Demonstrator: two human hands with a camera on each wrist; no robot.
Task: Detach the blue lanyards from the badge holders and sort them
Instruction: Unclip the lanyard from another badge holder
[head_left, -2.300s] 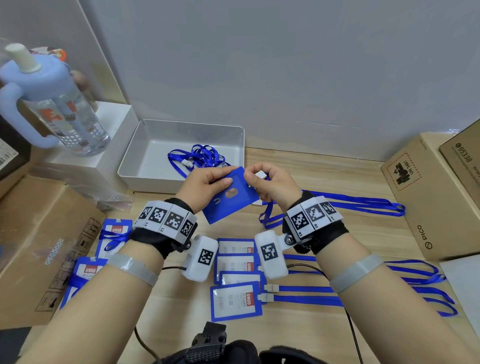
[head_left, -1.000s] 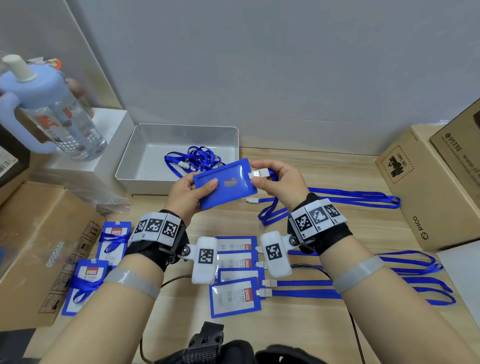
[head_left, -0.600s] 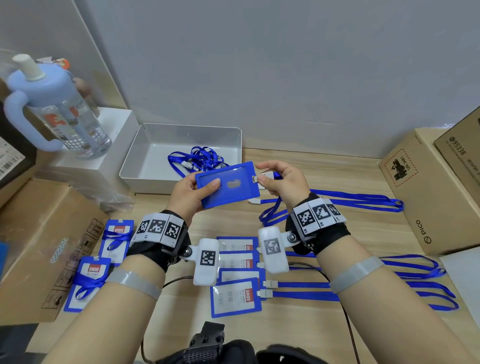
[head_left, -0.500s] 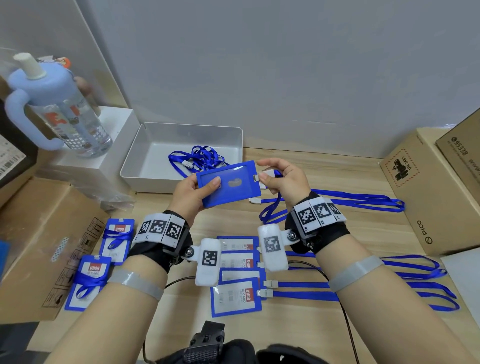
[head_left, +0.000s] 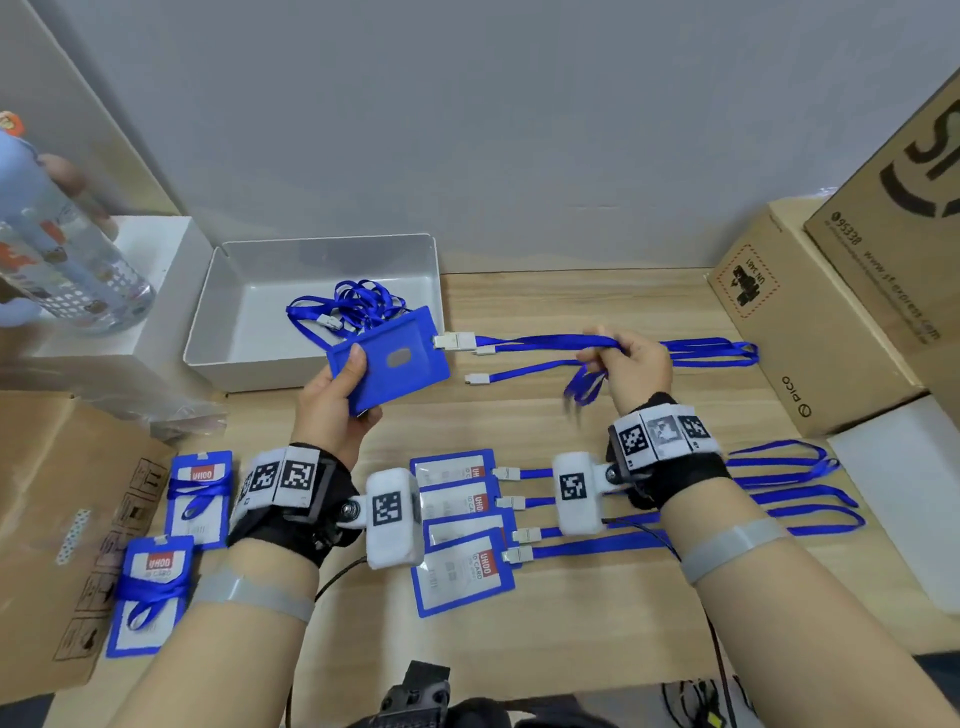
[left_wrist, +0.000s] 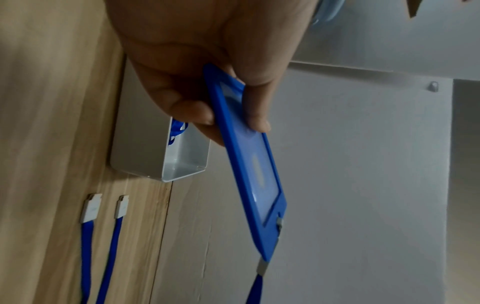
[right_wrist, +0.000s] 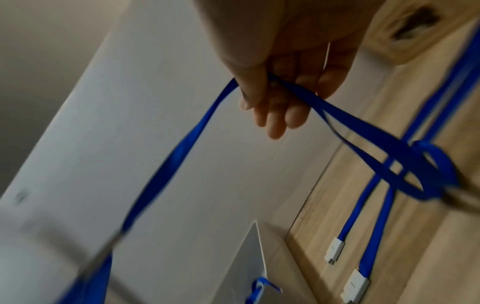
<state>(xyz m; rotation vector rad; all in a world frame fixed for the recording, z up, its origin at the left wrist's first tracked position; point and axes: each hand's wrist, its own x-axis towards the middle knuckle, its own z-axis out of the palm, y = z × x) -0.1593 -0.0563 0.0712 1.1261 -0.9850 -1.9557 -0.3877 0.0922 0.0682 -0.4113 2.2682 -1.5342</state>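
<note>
My left hand (head_left: 340, 389) grips a blue badge holder (head_left: 395, 358) by its lower left corner, above the table in front of the grey tray (head_left: 244, 332). A white clip (head_left: 454, 341) sits at the holder's right edge, and in the left wrist view it looks joined to the holder (left_wrist: 249, 164). From the clip a blue lanyard (head_left: 540, 341) runs taut to my right hand (head_left: 618, 358), which pinches the strap (right_wrist: 166, 164); a loop hangs below the fist. Two loose lanyards (head_left: 519, 370) lie on the table behind. A tangle of lanyards (head_left: 358, 304) lies in the tray.
Several badge holders (head_left: 462, 525) with lanyards attached lie in a row near me. Two more holders (head_left: 200, 493) wrapped in straps rest on a cardboard box (head_left: 62, 519) at the left. Cardboard boxes (head_left: 821, 322) stand at the right, a water bottle (head_left: 57, 249) at the far left.
My right hand has slid from the clip rightward along the lanyard and drawn the strap out taut. My left hand has kept its hold on the badge holder, now tilted.
</note>
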